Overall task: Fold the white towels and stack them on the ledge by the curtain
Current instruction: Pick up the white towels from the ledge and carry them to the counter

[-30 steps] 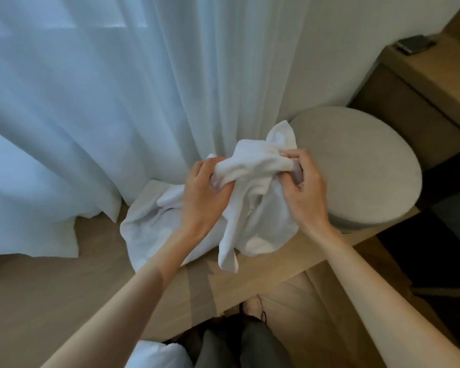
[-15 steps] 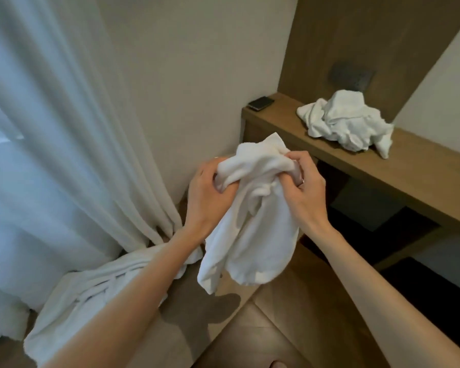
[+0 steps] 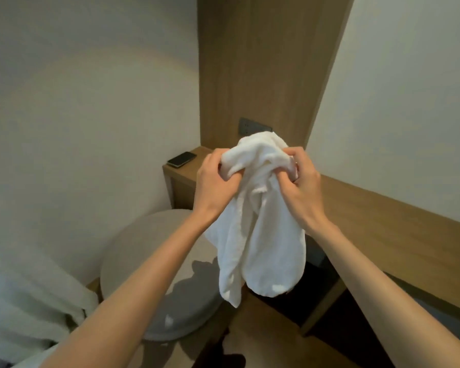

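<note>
1. a person holds 1 white towel point(image 3: 252, 235) up at chest height in front of a wood-panelled corner, both bare arms stretched forward.
2. the left hand point(image 3: 215, 181) is clenched on the towel's upper left bunch, fingers curled into the cloth.
3. the right hand point(image 3: 300, 179) grips the upper right bunch, fingertips point(image 3: 290, 152) pinching a fold at the top.
4. the towel hangs crumpled and unfolded between the 2 hands, its lower end dangling free in the air above the edge of a round grey stool point(image 3: 149, 261).
5. a dark phone point(image 3: 181, 159) lies flat on the far left end of a wooden shelf point(image 3: 383, 221), behind the left hand and apart from it.
6. a grey wall socket point(image 3: 250, 127) sits on the wooden panel just above the towel's top.
7. pale curtain fabric point(image 3: 29, 301) shows at lower left, beside the stool.
</note>
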Available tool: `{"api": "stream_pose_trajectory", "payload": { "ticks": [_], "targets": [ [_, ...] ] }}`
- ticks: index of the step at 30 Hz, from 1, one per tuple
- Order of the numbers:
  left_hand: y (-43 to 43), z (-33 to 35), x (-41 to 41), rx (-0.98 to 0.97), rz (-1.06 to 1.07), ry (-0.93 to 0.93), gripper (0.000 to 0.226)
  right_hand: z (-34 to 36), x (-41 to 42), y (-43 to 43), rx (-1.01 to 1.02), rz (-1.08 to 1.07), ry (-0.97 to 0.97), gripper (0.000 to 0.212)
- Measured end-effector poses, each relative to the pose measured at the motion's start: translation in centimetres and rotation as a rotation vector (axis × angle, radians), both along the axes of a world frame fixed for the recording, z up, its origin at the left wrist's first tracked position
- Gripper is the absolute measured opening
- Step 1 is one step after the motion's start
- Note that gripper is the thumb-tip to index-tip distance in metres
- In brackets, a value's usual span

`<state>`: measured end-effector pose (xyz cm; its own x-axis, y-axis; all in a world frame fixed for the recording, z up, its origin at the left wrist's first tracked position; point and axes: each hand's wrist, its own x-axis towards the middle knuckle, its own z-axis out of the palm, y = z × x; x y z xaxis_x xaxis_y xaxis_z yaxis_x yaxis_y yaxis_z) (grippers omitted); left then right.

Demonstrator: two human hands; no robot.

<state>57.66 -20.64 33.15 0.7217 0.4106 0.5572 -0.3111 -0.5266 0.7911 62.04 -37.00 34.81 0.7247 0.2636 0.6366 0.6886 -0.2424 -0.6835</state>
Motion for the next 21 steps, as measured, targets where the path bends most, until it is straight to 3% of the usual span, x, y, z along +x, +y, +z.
{"api": "stream_pose_trajectory", "payload": {
  "ticks": [21],
  "targets": [
    [-0.2,9.0,32.4,-0.009,-0.218,-0.13,0.012,8.6,30.6,0.3,0.117,-0.262,-0.185,0.033]
  ]
}}
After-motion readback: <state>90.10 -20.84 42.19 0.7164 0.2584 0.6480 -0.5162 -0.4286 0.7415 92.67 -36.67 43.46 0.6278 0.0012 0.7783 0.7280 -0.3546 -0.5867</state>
